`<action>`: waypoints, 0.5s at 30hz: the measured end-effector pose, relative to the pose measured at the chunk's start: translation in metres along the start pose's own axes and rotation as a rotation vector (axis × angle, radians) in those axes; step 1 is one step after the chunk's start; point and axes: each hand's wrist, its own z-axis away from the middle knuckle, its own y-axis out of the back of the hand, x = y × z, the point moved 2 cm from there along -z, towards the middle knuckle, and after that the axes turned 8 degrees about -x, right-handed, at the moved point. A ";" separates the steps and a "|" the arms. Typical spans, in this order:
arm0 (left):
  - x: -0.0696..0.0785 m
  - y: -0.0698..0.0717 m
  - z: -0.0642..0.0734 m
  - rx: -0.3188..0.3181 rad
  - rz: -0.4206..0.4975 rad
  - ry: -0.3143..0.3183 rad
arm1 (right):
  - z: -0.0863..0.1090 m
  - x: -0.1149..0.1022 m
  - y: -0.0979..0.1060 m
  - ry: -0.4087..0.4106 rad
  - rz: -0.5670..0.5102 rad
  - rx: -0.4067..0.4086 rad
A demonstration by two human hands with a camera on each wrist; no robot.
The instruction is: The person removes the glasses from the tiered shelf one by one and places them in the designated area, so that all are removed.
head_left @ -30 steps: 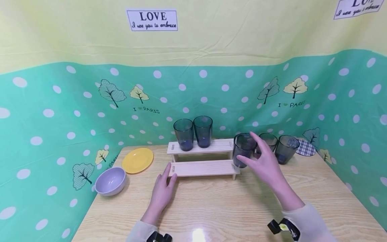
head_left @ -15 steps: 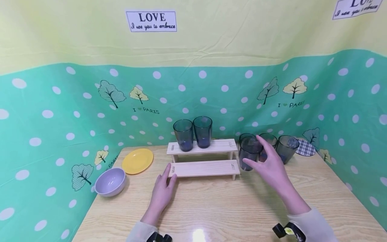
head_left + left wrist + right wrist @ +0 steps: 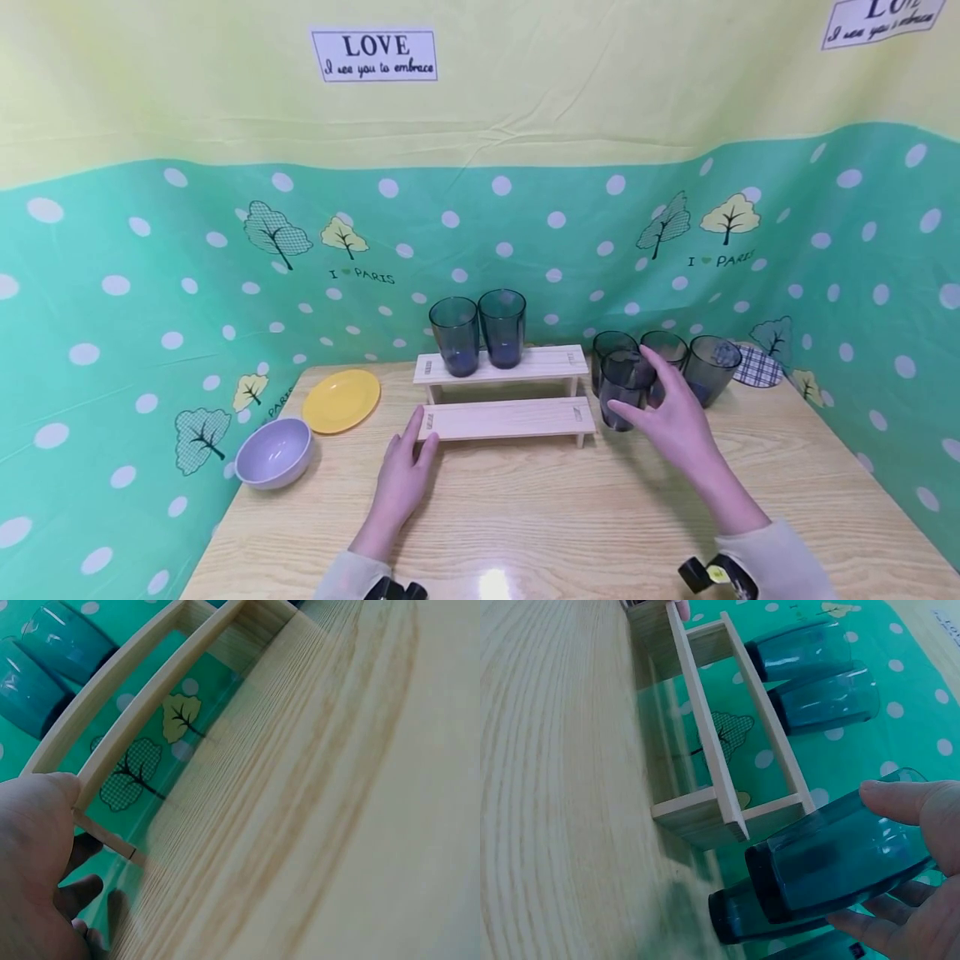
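Observation:
My right hand (image 3: 671,417) holds a dark tinted drinking glass (image 3: 622,396) upright, thumb on one side and fingers on the other. In the right wrist view, that glass (image 3: 832,859) overlaps another glass (image 3: 735,911) behind it. My left hand (image 3: 405,471) grips the left end of a two-step wooden rack (image 3: 510,418), its thumb at the front edge of the lower step. In the left wrist view, the other fingers are partly hidden below the rack. Two matching glasses (image 3: 456,337) stand side by side on the upper step's left half.
Three more tinted glasses (image 3: 708,371) stand on the table (image 3: 517,508) right of the rack, around the held one. Behind them lies a checked round piece (image 3: 759,367). A yellow plate (image 3: 341,402) and a purple bowl (image 3: 274,452) sit at left. Patterned cloth surrounds the table.
My right hand has moved the glass rightward and nearer to me, away from the rack's right end, uncovering a glass behind it. My left hand has stayed on the rack.

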 end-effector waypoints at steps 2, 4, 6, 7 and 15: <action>0.000 0.000 0.000 0.001 0.001 0.002 | -0.002 0.004 -0.002 -0.003 -0.003 -0.003; 0.000 0.000 0.000 0.001 0.002 0.001 | -0.003 0.008 -0.003 -0.010 -0.005 -0.009; -0.001 0.000 0.000 0.002 0.003 -0.001 | -0.004 0.012 -0.005 -0.017 -0.005 -0.015; -0.001 0.000 0.000 0.003 0.003 -0.003 | -0.005 0.014 -0.006 -0.022 -0.006 -0.018; -0.002 -0.001 -0.001 0.003 0.000 -0.001 | -0.008 0.028 -0.015 -0.037 -0.032 -0.029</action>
